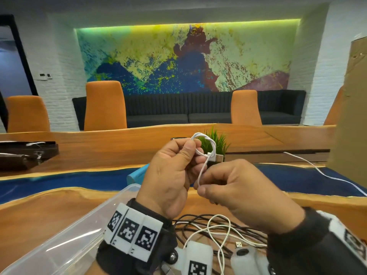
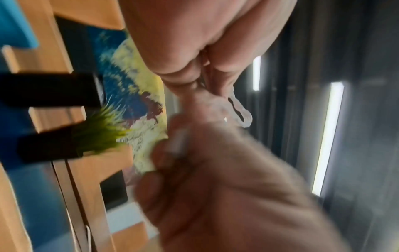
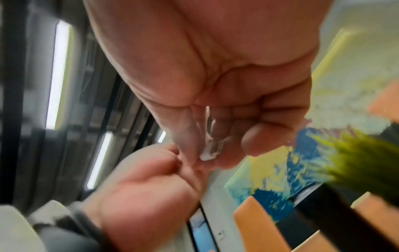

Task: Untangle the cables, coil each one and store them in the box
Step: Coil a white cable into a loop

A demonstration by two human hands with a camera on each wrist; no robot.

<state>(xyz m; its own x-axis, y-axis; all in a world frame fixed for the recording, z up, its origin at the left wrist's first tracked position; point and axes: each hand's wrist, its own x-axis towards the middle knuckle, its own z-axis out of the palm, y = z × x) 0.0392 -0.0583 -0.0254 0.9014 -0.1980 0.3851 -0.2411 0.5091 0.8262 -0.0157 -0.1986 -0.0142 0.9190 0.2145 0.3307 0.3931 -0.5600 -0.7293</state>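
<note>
We've got the white cable (image 1: 204, 153) up above the table (image 1: 39, 213), in front of the plant (image 1: 213, 140), looped into a small coil. Our left hand (image 1: 170, 175) pinches the coil, fingers curled round it. Just below, our right hand (image 1: 238, 193) pinches the strand that hangs from the coil. Beneath both hands a tangle (image 1: 216, 231) of black and white cables lies on the table. Left of the tangle sits the clear box (image 1: 65, 241). Right of the plant, another white cable (image 1: 325, 175) trails across the table.
</note>
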